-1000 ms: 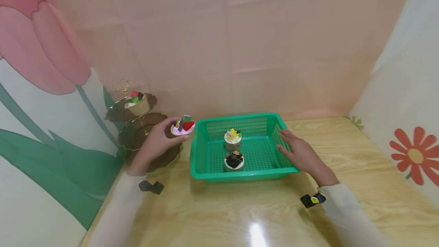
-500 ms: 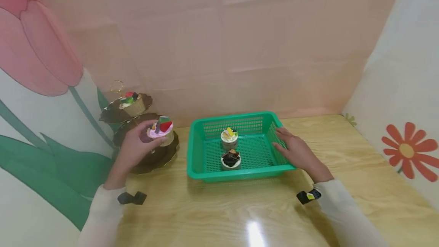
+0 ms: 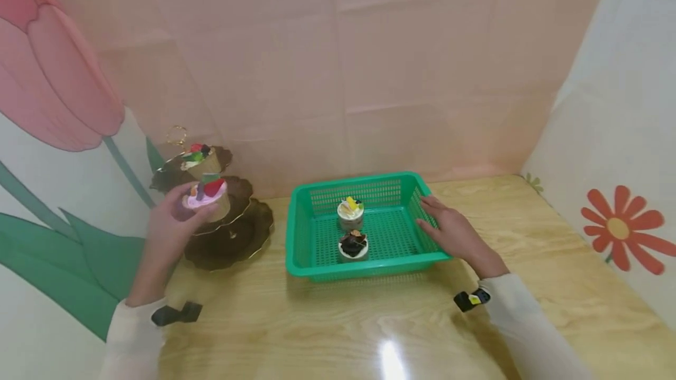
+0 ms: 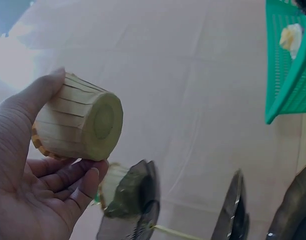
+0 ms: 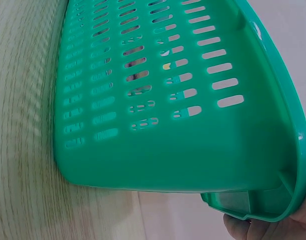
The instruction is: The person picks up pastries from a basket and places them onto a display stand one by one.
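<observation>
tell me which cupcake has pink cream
The cupcake in the left hand: its cream is pink. The yellow-topped and dark-topped ones in the basket have white cream; the one on the stand has pale cream.

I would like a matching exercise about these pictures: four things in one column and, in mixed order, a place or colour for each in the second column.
1. pink-creamed cupcake
2. dark-topped cupcake
3. basket
4. tiered stand

A. green
B. brown with gold edges
C. held in the left hand
D. standing inside the basket

Pairs: 1-C; 2-D; 3-A; 4-B
</observation>
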`<state>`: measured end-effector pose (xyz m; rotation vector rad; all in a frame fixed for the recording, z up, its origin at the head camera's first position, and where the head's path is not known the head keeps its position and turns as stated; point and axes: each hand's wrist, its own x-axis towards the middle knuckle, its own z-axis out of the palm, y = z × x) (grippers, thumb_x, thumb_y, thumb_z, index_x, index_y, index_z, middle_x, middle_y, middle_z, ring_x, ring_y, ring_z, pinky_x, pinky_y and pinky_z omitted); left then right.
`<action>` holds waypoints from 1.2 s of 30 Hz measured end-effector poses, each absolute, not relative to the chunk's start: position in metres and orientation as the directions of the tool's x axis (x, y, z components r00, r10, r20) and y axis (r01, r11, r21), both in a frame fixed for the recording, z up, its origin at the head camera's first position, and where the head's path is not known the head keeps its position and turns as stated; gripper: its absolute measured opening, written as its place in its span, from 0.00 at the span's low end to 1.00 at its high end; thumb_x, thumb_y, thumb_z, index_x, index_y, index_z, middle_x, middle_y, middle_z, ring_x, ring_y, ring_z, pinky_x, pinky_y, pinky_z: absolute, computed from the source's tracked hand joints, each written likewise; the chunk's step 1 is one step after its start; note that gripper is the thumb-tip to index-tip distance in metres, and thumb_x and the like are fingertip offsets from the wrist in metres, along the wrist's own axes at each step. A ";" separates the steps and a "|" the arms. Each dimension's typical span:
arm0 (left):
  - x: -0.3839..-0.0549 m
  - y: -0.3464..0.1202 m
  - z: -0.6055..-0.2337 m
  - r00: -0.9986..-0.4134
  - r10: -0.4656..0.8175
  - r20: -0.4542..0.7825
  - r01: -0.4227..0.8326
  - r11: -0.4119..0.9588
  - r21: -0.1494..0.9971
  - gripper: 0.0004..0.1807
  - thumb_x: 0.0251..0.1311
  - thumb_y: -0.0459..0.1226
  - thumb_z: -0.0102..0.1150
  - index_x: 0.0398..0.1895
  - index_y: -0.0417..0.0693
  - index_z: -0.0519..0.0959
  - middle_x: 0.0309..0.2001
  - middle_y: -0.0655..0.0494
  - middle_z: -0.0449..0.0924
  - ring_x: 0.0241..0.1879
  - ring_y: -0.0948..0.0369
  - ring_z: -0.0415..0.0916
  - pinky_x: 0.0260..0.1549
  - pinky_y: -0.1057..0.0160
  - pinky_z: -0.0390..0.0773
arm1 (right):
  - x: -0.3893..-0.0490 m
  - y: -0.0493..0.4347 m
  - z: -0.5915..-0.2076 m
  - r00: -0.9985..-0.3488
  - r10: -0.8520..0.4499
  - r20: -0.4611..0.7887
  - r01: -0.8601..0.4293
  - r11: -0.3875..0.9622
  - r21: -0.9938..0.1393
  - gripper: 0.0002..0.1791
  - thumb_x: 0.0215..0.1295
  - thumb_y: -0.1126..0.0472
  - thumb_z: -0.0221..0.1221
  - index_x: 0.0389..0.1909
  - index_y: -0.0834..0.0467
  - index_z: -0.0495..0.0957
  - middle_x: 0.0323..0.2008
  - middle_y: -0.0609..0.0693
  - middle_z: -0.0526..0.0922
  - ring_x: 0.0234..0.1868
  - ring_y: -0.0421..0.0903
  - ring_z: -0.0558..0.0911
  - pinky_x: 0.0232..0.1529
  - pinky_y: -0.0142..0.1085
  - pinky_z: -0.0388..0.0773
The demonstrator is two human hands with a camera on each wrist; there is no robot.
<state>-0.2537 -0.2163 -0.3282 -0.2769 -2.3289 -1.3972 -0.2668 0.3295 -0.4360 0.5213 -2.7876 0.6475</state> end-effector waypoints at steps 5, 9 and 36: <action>-0.250 -0.232 -0.321 -0.882 -0.103 0.460 0.357 0.493 0.794 0.29 0.61 0.35 0.71 0.65 0.38 0.74 0.40 0.72 0.78 0.34 0.72 0.78 0.28 0.76 0.78 | -0.268 0.327 -0.435 -0.907 -0.292 0.304 -0.397 0.835 -0.382 0.31 0.77 0.56 0.55 0.70 0.74 0.64 0.74 0.69 0.61 0.74 0.67 0.59 0.67 0.63 0.63; -0.251 -0.244 -0.315 -0.872 -0.146 0.467 0.349 0.482 0.803 0.29 0.62 0.36 0.70 0.66 0.40 0.75 0.43 0.70 0.78 0.37 0.72 0.78 0.29 0.77 0.78 | -0.267 0.326 -0.435 -0.913 -0.287 0.290 -0.386 0.836 -0.390 0.31 0.77 0.57 0.55 0.71 0.74 0.63 0.74 0.68 0.60 0.74 0.67 0.59 0.66 0.63 0.63; -0.319 -0.305 -0.308 -0.880 -0.347 0.324 0.106 0.522 0.846 0.37 0.61 0.56 0.68 0.69 0.49 0.73 0.62 0.49 0.76 0.54 0.62 0.72 0.49 0.63 0.71 | -0.268 0.329 -0.435 -0.909 -0.296 0.294 -0.394 0.840 -0.374 0.31 0.78 0.56 0.55 0.70 0.74 0.64 0.73 0.70 0.62 0.74 0.68 0.59 0.67 0.63 0.62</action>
